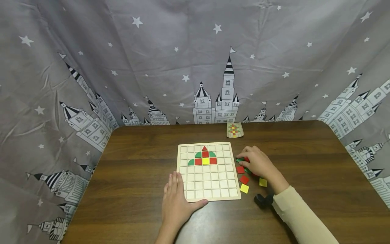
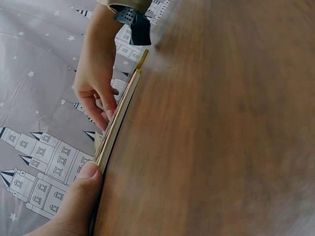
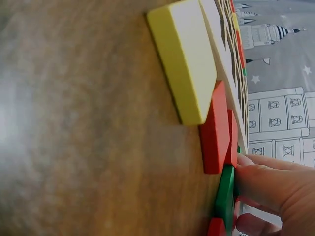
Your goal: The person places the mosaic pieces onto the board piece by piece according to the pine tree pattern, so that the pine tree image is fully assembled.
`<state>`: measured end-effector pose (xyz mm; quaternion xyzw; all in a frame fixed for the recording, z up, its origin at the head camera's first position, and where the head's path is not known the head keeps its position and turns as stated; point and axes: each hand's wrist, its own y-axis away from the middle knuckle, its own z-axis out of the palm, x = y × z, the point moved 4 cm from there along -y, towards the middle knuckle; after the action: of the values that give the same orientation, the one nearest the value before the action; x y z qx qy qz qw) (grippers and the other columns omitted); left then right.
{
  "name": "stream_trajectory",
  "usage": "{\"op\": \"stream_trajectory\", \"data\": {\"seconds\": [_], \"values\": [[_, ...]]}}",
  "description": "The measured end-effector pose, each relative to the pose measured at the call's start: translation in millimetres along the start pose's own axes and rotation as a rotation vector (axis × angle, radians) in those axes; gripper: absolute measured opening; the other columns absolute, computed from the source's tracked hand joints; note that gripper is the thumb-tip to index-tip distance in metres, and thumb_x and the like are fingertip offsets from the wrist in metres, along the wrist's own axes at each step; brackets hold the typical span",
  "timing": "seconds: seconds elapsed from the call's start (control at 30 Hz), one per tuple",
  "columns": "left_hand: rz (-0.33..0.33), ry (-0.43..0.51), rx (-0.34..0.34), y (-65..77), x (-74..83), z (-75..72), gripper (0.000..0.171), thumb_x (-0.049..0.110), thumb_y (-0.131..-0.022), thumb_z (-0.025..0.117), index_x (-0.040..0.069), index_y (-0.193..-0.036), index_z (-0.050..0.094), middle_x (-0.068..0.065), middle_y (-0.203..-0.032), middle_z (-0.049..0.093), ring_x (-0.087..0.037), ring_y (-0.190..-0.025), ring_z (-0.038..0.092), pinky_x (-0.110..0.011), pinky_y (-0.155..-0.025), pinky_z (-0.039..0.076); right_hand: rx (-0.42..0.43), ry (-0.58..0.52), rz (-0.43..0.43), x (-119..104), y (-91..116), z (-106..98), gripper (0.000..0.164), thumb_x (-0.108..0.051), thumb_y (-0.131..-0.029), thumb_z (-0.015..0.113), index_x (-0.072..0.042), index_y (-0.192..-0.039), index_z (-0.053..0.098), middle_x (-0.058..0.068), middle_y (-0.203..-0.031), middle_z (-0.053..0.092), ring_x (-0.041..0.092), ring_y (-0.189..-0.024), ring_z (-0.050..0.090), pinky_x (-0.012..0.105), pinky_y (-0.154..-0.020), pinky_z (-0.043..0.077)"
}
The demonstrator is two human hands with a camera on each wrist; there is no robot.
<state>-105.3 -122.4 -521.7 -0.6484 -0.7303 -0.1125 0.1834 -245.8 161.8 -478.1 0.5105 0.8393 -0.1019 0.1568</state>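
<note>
A square wooden grid board (image 1: 199, 185) lies on the table, with red, green and yellow tiles set in its upper cells, among them a red triangle (image 1: 204, 148) and a yellow square (image 1: 205, 161). My left hand (image 1: 176, 206) rests at its lower left corner, fingers straight along the left side and thumb along the near edge. Beyond the right side, my right hand (image 1: 257, 162) is among loose pieces, its thumb and index finger pinching a green piece (image 1: 239, 160). The fingers partly cover other red and green pieces. In the right wrist view, a green block (image 3: 225, 194) lies beside the fingers.
Loose red squares (image 1: 244, 179) and yellow squares (image 1: 244, 188) lie right of the board. A small pattern card (image 1: 235, 130) with a coloured design stands at the table's back edge. Behind hangs a grey curtain (image 1: 164, 40) printed with castles. A black device (image 1: 263, 201) is at the right wrist.
</note>
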Motion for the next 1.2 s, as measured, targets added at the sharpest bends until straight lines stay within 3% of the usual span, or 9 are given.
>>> {"op": "stream_trajectory", "data": {"seconds": [0.33,0.7,1.07,1.2], "values": [[0.001,-0.001,0.001,-0.1,0.4,-0.4,0.144,0.096,-0.055,0.057,0.001,-0.157,0.022,-0.017,-0.165,0.019,-0.032,-0.154,0.016,-0.047,-0.124,0.02,0.073,0.008,-0.049,1.4,1.2,0.5,0.019,-0.025,-0.087,0.076,-0.016,-0.104,0.071,0.0,-0.103,0.068,0.02,-0.09,0.054,0.041,-0.078,0.049],[0.001,0.001,0.005,-0.2,1.2,-1.1,0.144,0.096,-0.055,0.058,0.0,-0.156,0.023,-0.017,-0.165,0.019,-0.032,-0.154,0.016,-0.048,-0.124,0.02,0.057,0.061,-0.077,-1.2,1.8,-2.2,0.026,-0.029,-0.089,0.074,-0.012,-0.109,0.076,0.003,-0.094,0.071,0.021,-0.083,0.064,0.043,-0.077,0.055],[0.002,-0.001,0.004,0.4,1.3,-0.7,0.144,0.095,-0.055,0.059,0.0,-0.156,0.023,-0.018,-0.165,0.019,-0.032,-0.154,0.017,-0.048,-0.124,0.02,-0.049,0.043,-0.053,0.0,4.0,-3.1,0.039,-0.021,-0.088,0.075,-0.004,-0.123,0.07,0.006,-0.092,0.065,0.013,-0.074,0.053,0.026,-0.063,0.046],[0.004,-0.003,0.004,0.3,1.1,-0.5,0.144,0.095,-0.055,0.059,0.0,-0.156,0.023,-0.018,-0.165,0.019,-0.032,-0.154,0.017,-0.048,-0.124,0.019,-0.021,0.063,-0.061,-0.7,3.7,-3.1,0.035,-0.027,-0.09,0.073,-0.006,-0.118,0.073,0.004,-0.089,0.064,0.012,-0.071,0.051,0.026,-0.062,0.045]]}}
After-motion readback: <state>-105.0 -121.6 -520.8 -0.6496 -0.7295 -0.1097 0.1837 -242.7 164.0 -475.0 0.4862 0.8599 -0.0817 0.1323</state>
